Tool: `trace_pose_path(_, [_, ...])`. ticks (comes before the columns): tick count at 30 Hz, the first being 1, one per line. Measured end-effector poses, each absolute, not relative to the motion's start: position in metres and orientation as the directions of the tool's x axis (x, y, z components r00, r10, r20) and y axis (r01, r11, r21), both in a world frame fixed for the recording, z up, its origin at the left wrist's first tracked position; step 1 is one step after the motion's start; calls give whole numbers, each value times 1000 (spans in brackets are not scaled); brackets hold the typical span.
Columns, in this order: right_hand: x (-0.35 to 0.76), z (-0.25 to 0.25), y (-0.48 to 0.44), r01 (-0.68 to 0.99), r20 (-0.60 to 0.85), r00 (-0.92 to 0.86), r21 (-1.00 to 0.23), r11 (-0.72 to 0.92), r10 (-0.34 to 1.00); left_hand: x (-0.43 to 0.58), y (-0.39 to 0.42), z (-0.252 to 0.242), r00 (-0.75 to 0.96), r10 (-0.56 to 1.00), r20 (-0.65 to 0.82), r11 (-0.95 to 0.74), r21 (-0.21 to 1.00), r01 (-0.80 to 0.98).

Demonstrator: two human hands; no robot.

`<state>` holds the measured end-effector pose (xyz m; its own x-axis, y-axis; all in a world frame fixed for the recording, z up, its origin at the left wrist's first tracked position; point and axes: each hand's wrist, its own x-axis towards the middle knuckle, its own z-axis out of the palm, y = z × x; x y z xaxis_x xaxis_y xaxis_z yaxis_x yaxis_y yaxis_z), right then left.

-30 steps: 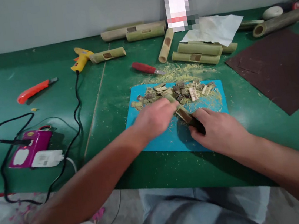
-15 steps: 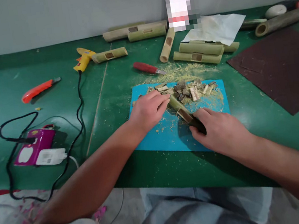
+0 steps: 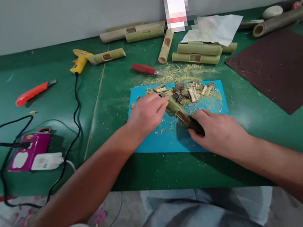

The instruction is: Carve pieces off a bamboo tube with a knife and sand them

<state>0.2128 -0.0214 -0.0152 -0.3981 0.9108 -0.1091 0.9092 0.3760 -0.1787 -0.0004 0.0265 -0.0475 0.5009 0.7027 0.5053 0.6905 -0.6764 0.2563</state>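
Note:
A green bamboo tube [image 3: 175,106] with a rectangular notch cut in its side slants above a blue mat [image 3: 161,142]. My right hand [image 3: 216,128] is closed around its near end. At the far end, my left hand [image 3: 148,114] has its fingers wrapped on the tube, and the fingertips are partly hidden. Just beyond, bamboo chips [image 3: 182,91] and shavings are heaped on the mat. Behind the mat lies a red-handled chisel-like tool [image 3: 145,69] among pale shavings.
Notched bamboo tubes [image 3: 197,58] lie at the back, some near a white paper sheet [image 3: 214,30]. To the left are a yellow glue gun [image 3: 81,59], an orange utility knife [image 3: 34,93] and a purple power strip [image 3: 30,150] with trailing cords. A dark brown sheet [image 3: 282,71] lies right.
The whole view has shifted a little, so the table and its things appear slightly further left. Both hands keep their hold on the bamboo tube.

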Motion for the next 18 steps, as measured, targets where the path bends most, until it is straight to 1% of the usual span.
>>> trace_pose_path(3, [211, -13, -21, 926, -153, -365, -162, 341, 918, 3, 22, -49, 613, 626, 482, -761, 208, 614])
trace_pose_path(4, [211, -12, -21, 931, -165, -353, -157, 329, 921, 4, 20, -49, 621, 630, 466, -759, 204, 618])
trace_pose_path(7, [210, -11, -20, 936, -179, -341, -151, 317, 923, 7, 13, -45, 557, 665, 498, -709, 186, 680])
trace_pose_path(10, [211, -12, -21, 931, -175, -355, -157, 330, 918, 11, 4, -41, 616, 628, 477, -758, 195, 622])
trace_pose_path(11, [212, -13, -21, 930, -171, -358, -157, 333, 918, 12, 3, -39, 604, 630, 487, -755, 206, 622])
trace_pose_path(13, [212, -14, -21, 929, -156, -358, -155, 335, 921, 11, 6, -37, 535, 657, 530, -725, 250, 642])
trace_pose_path(15, [212, -14, -20, 930, -147, -356, -155, 334, 923, 8, 12, -35, 433, 707, 560, -668, 326, 669])
trace_pose_path(18, [212, -13, -20, 931, -147, -352, -156, 329, 925, 3, 22, -33, 288, 799, 528, -558, 475, 680])
